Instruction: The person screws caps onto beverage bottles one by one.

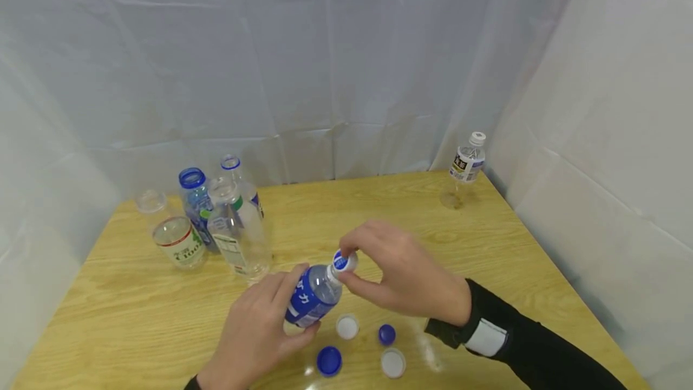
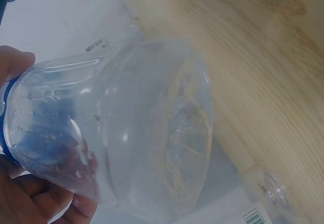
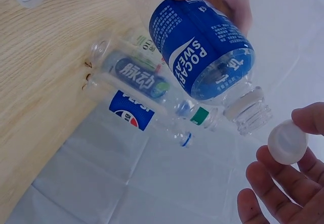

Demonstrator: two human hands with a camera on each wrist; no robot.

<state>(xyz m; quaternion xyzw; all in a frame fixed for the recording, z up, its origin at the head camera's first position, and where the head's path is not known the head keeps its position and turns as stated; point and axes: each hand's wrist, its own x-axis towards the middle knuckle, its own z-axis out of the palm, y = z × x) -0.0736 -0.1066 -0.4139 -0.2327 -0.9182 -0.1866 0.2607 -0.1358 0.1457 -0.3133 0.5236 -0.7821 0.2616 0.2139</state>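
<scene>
as bottle (image 1: 310, 301) slants, neck (image 1: 331, 275) rightward

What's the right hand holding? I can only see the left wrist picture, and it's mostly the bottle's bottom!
Observer: The right hand pinches a cap.

Child: Is it touching the bottle?

Observer: No, the right wrist view shows a gap between the cap and the bottle's mouth.

Child: Are there more caps anywhere?

Observer: Yes, two white caps and two blue caps lie on the table.
</scene>
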